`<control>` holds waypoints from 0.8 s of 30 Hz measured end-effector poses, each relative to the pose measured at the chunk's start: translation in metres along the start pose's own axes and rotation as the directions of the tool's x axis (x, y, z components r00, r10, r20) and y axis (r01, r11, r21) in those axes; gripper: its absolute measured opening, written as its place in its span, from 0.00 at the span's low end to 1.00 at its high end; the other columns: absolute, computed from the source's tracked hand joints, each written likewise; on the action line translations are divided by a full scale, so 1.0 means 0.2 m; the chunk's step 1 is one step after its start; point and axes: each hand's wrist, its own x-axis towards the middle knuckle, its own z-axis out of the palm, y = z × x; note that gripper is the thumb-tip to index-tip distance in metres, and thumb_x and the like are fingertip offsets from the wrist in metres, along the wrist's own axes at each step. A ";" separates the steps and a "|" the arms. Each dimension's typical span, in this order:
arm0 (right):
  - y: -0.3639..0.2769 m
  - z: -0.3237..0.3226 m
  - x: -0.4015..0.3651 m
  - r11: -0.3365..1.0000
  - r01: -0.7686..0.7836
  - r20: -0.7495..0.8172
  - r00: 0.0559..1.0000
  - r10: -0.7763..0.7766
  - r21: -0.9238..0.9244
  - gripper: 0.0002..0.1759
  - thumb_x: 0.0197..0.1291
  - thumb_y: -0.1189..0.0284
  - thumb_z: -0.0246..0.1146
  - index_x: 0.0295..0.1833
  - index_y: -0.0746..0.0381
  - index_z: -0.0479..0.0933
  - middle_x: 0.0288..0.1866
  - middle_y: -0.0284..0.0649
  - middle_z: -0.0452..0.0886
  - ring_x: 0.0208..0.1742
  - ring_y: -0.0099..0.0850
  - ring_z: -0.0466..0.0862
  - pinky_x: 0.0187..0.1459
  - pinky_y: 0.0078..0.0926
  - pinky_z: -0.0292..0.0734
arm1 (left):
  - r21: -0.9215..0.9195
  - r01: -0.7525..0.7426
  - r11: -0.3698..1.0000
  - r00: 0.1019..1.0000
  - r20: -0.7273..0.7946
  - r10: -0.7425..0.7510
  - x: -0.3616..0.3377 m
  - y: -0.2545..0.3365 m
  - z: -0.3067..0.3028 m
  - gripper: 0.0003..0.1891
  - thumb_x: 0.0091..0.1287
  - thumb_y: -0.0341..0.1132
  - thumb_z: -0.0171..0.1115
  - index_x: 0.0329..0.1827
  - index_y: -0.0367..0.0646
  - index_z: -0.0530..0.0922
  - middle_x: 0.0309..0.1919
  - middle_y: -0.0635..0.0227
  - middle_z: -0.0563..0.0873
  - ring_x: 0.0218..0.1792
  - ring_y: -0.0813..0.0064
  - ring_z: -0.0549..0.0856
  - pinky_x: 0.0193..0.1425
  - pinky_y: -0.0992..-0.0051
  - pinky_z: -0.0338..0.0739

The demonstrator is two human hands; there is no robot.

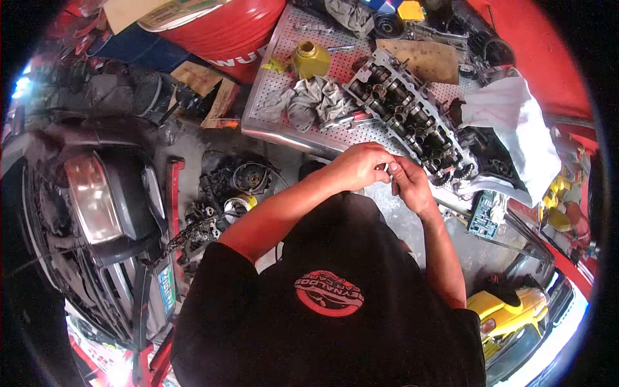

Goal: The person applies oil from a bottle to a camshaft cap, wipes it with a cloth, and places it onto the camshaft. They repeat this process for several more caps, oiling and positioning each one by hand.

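Head view: I see the left grip (364, 166) and the right grip (410, 185) brought together at the near edge of the counter (271, 122), both pinched on a small metal piece (385, 169) that is held between the fingertips. It is too small for me to say what it is. The piece sits in the air just in front of the cylinder head (406, 116), which lies slantwise on the perforated counter, with a grey rag (314, 100) and a yellow container (311, 59) to its left and a white cloth (516, 126) to its right. I judge the step in hand to be fingertip work on that piece, close beside the head. Any further move calls for a firm pinch, since engine parts (235, 187) clutter the floor below.
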 end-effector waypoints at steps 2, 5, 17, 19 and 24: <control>0.02 0.03 0.03 0.991 -0.133 0.028 0.991 0.133 0.020 0.24 0.77 0.55 0.56 0.57 0.66 0.80 0.28 0.31 0.78 0.20 0.18 0.74 0.23 0.20 0.69 | -0.208 0.074 0.975 0.994 0.096 -0.055 0.00 -0.13 -0.03 0.15 0.57 0.32 0.76 0.47 0.40 0.86 0.40 0.58 0.89 0.40 0.70 0.88 0.47 0.68 0.81; 0.07 0.11 0.12 0.974 -0.213 -0.069 0.974 0.218 0.073 0.26 0.77 0.53 0.54 0.50 0.67 0.82 0.21 0.31 0.75 0.17 0.19 0.71 0.20 0.22 0.64 | -0.099 0.228 0.969 0.932 -0.264 -0.247 0.05 -0.46 -0.12 0.24 0.63 0.37 0.73 0.64 0.47 0.80 0.43 0.57 0.89 0.43 0.65 0.88 0.48 0.65 0.82; 0.11 0.30 0.61 0.412 -0.178 -0.019 0.902 0.430 0.894 0.27 0.79 0.47 0.44 0.59 0.57 0.76 0.16 0.26 0.61 0.15 0.20 0.55 0.22 0.24 0.51 | -0.068 0.159 0.985 0.780 -0.603 -0.167 -0.01 -0.85 -0.39 0.06 0.66 0.28 0.66 0.44 0.40 0.85 0.40 0.61 0.88 0.44 0.64 0.86 0.50 0.66 0.81; 0.13 0.33 0.69 0.371 -0.195 0.009 0.894 0.448 0.908 0.27 0.79 0.47 0.43 0.60 0.56 0.76 0.16 0.26 0.61 0.15 0.21 0.54 0.22 0.24 0.50 | -0.603 0.136 0.786 0.771 -0.434 -0.466 -0.07 -0.69 -0.39 0.06 0.69 0.27 0.66 0.47 0.41 0.85 0.41 0.66 0.89 0.43 0.73 0.87 0.52 0.73 0.80; 0.18 0.50 0.92 0.455 -0.240 -0.010 0.877 0.480 0.858 0.17 0.80 0.53 0.46 0.47 0.51 0.75 0.18 0.25 0.66 0.14 0.19 0.60 0.20 0.21 0.59 | -0.738 0.086 0.669 0.764 -0.382 -0.520 0.08 -0.70 -0.20 0.09 0.67 0.29 0.70 0.48 0.37 0.84 0.42 0.69 0.88 0.43 0.80 0.84 0.53 0.75 0.79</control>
